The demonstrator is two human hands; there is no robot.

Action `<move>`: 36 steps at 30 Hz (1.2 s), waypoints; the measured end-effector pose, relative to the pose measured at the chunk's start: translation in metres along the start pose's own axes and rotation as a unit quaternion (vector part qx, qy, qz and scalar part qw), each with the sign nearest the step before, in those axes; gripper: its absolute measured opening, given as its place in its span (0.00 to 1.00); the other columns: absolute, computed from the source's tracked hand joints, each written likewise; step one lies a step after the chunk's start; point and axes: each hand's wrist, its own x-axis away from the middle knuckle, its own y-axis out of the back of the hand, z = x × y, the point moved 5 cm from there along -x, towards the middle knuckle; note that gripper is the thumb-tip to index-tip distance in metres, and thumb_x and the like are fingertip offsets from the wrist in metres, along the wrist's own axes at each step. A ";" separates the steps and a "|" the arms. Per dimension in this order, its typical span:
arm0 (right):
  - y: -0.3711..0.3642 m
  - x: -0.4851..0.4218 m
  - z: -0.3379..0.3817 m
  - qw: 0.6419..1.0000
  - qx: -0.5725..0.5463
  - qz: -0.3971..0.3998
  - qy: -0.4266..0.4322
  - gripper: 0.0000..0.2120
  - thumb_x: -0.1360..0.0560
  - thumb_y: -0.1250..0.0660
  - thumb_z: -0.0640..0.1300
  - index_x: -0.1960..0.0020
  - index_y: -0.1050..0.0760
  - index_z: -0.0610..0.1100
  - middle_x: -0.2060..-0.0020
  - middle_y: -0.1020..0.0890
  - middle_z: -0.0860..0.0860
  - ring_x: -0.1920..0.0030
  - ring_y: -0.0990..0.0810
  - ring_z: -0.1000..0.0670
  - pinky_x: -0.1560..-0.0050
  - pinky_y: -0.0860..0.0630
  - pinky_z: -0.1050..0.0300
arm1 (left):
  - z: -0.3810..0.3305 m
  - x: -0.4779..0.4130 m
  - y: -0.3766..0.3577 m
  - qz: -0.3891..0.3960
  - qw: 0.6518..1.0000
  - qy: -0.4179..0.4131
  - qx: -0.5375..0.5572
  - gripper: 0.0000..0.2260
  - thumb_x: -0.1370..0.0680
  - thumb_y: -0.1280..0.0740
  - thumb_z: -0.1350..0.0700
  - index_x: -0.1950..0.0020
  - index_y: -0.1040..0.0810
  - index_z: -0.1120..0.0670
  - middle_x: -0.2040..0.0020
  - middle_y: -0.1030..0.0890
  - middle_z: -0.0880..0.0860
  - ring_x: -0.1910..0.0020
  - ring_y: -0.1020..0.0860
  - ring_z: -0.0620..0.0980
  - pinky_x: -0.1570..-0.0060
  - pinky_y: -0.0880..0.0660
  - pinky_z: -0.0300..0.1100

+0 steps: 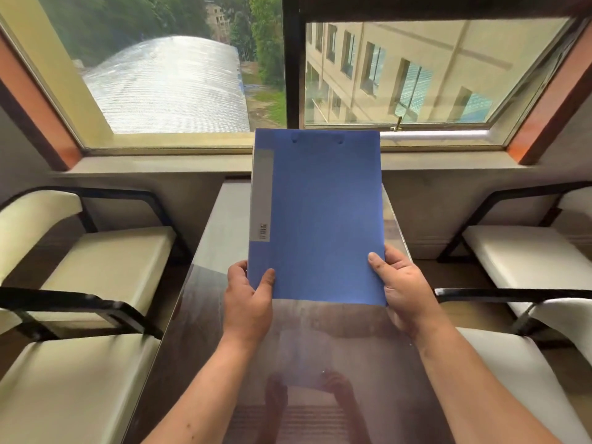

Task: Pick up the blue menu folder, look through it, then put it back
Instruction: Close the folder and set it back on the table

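Both hands grip blue menu folder (pixel 315 216) over the desk (pixel 320 347), still closed.
Left hand (pixel 248 299) and right hand (pixel 405 283) fingers clamped on bottom corners; pickup done, look-through and return left.

Closed blue folder (pixel 320 219) (lifted), both hands gripping

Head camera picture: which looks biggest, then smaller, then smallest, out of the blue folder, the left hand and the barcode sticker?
1. Folder, by far the biggest.
2. Left hand, much smaller, gripping the folder's bottom-left corner.
3. Barcode sticker, tiny, on the grey strip along the folder's left side.
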 end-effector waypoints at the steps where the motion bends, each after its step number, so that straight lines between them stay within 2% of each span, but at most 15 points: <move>1: 0.000 0.000 0.001 1.000 0.001 0.000 0.000 0.14 0.15 0.39 0.38 0.36 0.17 0.45 0.39 0.13 0.41 0.41 0.14 0.40 0.46 0.15 0.48 | 0.000 0.000 0.000 0.000 1.000 -0.001 0.002 0.12 0.19 0.30 0.52 0.39 0.29 0.49 0.47 0.19 0.42 0.52 0.19 0.32 0.62 0.23 0.26; 6: 0.001 -0.001 0.005 1.000 0.018 -0.019 0.000 0.14 0.15 0.38 0.38 0.39 0.15 0.47 0.40 0.13 0.42 0.41 0.14 0.40 0.45 0.15 0.47 | 0.001 0.000 -0.002 0.012 1.000 0.006 -0.006 0.13 0.19 0.30 0.49 0.39 0.30 0.48 0.46 0.19 0.42 0.52 0.18 0.35 0.62 0.19 0.34; 11: 0.002 0.001 0.009 0.999 0.032 -0.025 0.010 0.15 0.15 0.38 0.38 0.41 0.14 0.50 0.41 0.12 0.44 0.41 0.13 0.41 0.44 0.15 0.47 | -0.002 0.002 -0.004 0.013 1.000 -0.001 -0.001 0.13 0.18 0.31 0.49 0.39 0.31 0.48 0.46 0.20 0.42 0.51 0.19 0.34 0.62 0.19 0.33; 16: 0.005 0.000 0.007 0.998 0.048 -0.030 0.012 0.14 0.15 0.38 0.38 0.40 0.15 0.48 0.42 0.12 0.45 0.42 0.13 0.41 0.43 0.15 0.46 | -0.001 0.006 -0.005 0.022 1.000 0.002 0.009 0.14 0.19 0.31 0.48 0.38 0.32 0.48 0.44 0.21 0.42 0.51 0.17 0.43 0.62 0.18 0.35; 18: 0.007 0.003 0.005 0.998 0.053 -0.030 0.013 0.14 0.15 0.38 0.38 0.41 0.14 0.48 0.42 0.12 0.45 0.43 0.13 0.42 0.46 0.15 0.49 | 0.002 0.008 -0.005 0.025 1.000 0.004 0.011 0.14 0.19 0.31 0.47 0.38 0.32 0.48 0.44 0.21 0.43 0.51 0.17 0.43 0.62 0.18 0.35; 22: 0.022 0.018 -0.016 0.996 0.082 -0.047 -0.006 0.12 0.16 0.36 0.37 0.38 0.17 0.44 0.43 0.11 0.45 0.44 0.12 0.44 0.48 0.15 0.52 | 0.022 0.019 0.000 0.053 0.998 0.038 -0.017 0.11 0.21 0.27 0.49 0.45 0.28 0.44 0.48 0.18 0.43 0.54 0.18 0.35 0.63 0.21 0.33; 24: 0.036 0.035 -0.035 0.990 0.124 -0.060 -0.036 0.11 0.17 0.35 0.35 0.40 0.17 0.44 0.46 0.10 0.47 0.47 0.12 0.47 0.51 0.15 0.55 | 0.043 0.029 0.006 0.091 0.990 0.072 -0.078 0.11 0.24 0.24 0.49 0.49 0.25 0.43 0.51 0.17 0.44 0.56 0.18 0.38 0.61 0.22 0.38; 26: 0.052 0.058 -0.063 0.976 0.191 -0.059 -0.080 0.10 0.18 0.34 0.33 0.45 0.17 0.45 0.51 0.10 0.46 0.55 0.12 0.50 0.60 0.17 0.59 | 0.073 0.046 0.013 0.143 0.970 0.116 -0.156 0.09 0.27 0.23 0.49 0.52 0.22 0.45 0.53 0.16 0.46 0.57 0.18 0.43 0.56 0.21 0.46; 28: 0.068 0.084 -0.096 0.950 0.284 -0.049 -0.123 0.09 0.19 0.32 0.33 0.51 0.18 0.45 0.60 0.12 0.48 0.65 0.17 0.56 0.69 0.22 0.62 | 0.105 0.072 0.019 0.189 0.945 0.153 -0.218 0.09 0.29 0.22 0.49 0.55 0.21 0.47 0.57 0.15 0.45 0.59 0.18 0.44 0.58 0.22 0.45; 30: 0.082 0.112 -0.130 0.923 0.349 -0.041 -0.158 0.11 0.21 0.29 0.33 0.57 0.20 0.47 0.68 0.17 0.54 0.73 0.22 0.61 0.73 0.26 0.65 | 0.134 0.103 0.025 0.218 0.922 0.178 -0.266 0.11 0.30 0.22 0.47 0.57 0.21 0.47 0.60 0.16 0.44 0.61 0.19 0.42 0.63 0.25 0.43; 32: 0.093 0.141 -0.164 0.895 0.394 -0.034 -0.205 0.10 0.22 0.27 0.35 0.59 0.20 0.47 0.68 0.18 0.54 0.73 0.23 0.61 0.73 0.26 0.63 | 0.163 0.136 0.031 0.242 0.897 0.206 -0.308 0.12 0.31 0.22 0.44 0.59 0.22 0.48 0.61 0.17 0.44 0.62 0.20 0.43 0.64 0.26 0.43; 34: 0.104 0.169 -0.195 0.866 0.434 -0.022 -0.248 0.06 0.23 0.26 0.39 0.57 0.20 0.45 0.66 0.17 0.50 0.71 0.21 0.55 0.72 0.24 0.57 | 0.191 0.171 0.038 0.266 0.870 0.242 -0.336 0.14 0.32 0.23 0.42 0.60 0.23 0.48 0.62 0.17 0.44 0.62 0.19 0.44 0.64 0.26 0.44; 36: 0.113 0.192 -0.221 0.836 0.471 -0.012 -0.282 0.06 0.24 0.26 0.42 0.57 0.21 0.45 0.66 0.18 0.49 0.69 0.20 0.50 0.72 0.21 0.53 | 0.212 0.202 0.042 0.286 0.849 0.271 -0.352 0.15 0.32 0.23 0.41 0.60 0.23 0.48 0.62 0.17 0.44 0.62 0.19 0.44 0.66 0.26 0.44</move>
